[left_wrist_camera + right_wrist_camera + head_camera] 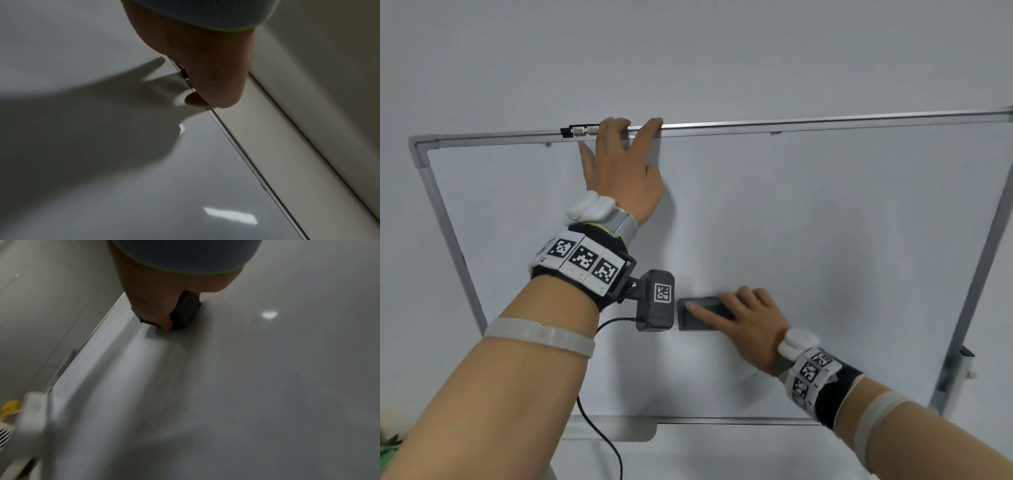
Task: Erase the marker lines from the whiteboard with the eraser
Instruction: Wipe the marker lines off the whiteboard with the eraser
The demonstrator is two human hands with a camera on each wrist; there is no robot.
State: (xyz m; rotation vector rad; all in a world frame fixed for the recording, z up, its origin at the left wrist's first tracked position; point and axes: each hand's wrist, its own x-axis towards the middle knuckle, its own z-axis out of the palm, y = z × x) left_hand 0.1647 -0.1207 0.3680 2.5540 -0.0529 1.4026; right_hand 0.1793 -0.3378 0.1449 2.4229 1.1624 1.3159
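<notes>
The whiteboard (825,222) hangs on a pale wall, and I see no marker lines on its surface. A dark rectangular eraser (690,320) lies flat against the board's lower middle. My right hand (750,318) holds it, fingers along its back and thumb at its lower side; the right wrist view shows the eraser (185,313) pinched under the right hand (160,296). My left hand (623,164) reaches up, fingers hooked over the top frame (791,123), thumb lying on the board. In the left wrist view a fingertip (193,100) shows at that frame (246,162).
A black and silver clip (580,131) sits on the top frame just left of my left hand. A pale tray (619,428) runs under the board's bottom edge. A small holder (962,366) hangs at the right frame. The left wrist camera's cable (599,435) dangles before the board.
</notes>
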